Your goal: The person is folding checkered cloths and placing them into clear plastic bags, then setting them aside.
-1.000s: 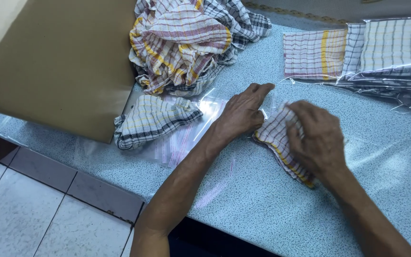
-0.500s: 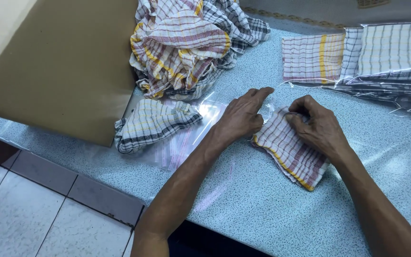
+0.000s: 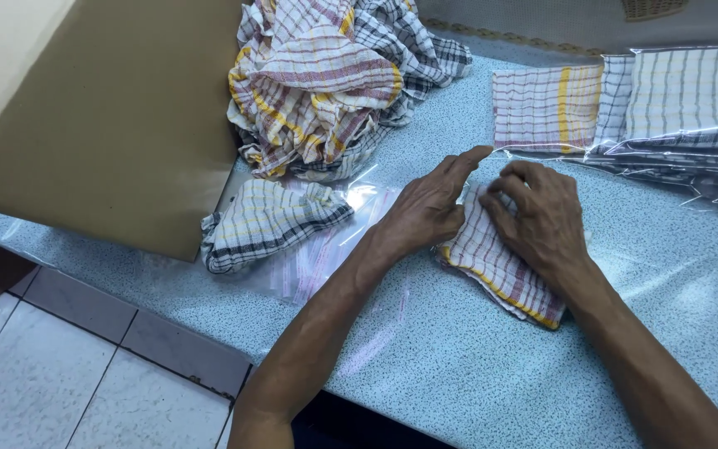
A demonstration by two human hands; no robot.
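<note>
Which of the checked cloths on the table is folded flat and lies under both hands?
The folded cloth with the yellow edge, under the left hand and right hand. The heap of cloths is crumpled, and the bagged cloths lie apart.

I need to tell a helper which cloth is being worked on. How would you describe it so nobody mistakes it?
On the speckled blue-grey countertop, look near the front edge, below the bagged cloths. The folded white cloth with red checks and a yellow edge stripe lies flat under the left hand and right hand, unbagged.
</note>
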